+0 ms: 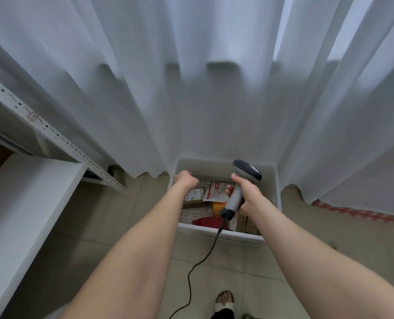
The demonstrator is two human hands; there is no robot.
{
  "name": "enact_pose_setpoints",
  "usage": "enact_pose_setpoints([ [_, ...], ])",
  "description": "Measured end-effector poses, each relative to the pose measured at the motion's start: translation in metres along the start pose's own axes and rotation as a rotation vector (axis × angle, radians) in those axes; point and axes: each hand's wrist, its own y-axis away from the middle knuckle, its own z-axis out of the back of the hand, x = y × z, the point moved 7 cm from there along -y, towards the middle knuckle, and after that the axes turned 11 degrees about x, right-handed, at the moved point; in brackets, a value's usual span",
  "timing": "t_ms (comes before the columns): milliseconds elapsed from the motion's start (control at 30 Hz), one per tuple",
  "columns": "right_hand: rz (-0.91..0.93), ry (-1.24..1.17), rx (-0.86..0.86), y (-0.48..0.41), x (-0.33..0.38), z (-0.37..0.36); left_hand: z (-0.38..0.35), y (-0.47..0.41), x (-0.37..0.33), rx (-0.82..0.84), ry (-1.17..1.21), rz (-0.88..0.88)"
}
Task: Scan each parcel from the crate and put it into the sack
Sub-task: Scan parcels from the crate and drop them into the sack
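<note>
Scanner [235, 200] in right hand [249, 194] above crate [221, 233]; pouch [215, 192] print illegible.

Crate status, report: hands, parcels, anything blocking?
Right hand grips scanner above crate. Left hand at crate's far-left corner, fingers hidden, hold unclear. Parcels in crate, none lifted clear. Sack not in view; scanner cable crosses near rim.

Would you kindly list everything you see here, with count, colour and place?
crate: one, white, on the floor below the curtain
parcels: several, white, brown, orange, red, inside the crate
scanner: one, grey and black, above the crate
cable: one, black, hanging from the scanner
curtain: one, white, behind the crate
shelving: one, white, far left
foot: one, sandalled, bottom edge
left hand: curled, over the crate's left side
right hand: grips the scanner
</note>
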Motion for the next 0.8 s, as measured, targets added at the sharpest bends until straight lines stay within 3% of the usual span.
enact_pose_setpoints([
  [333, -0.151, 0.177, -0.016, -0.198, 0.015, 0.016, -0.030, -0.182, 0.027, 0.013, 0.051, 0.142],
  [800, -0.302, 0.347, -0.059, -0.450, -0.104, 0.076, -0.159, -0.389, 0.186, 0.187, 0.144, 0.368],
])
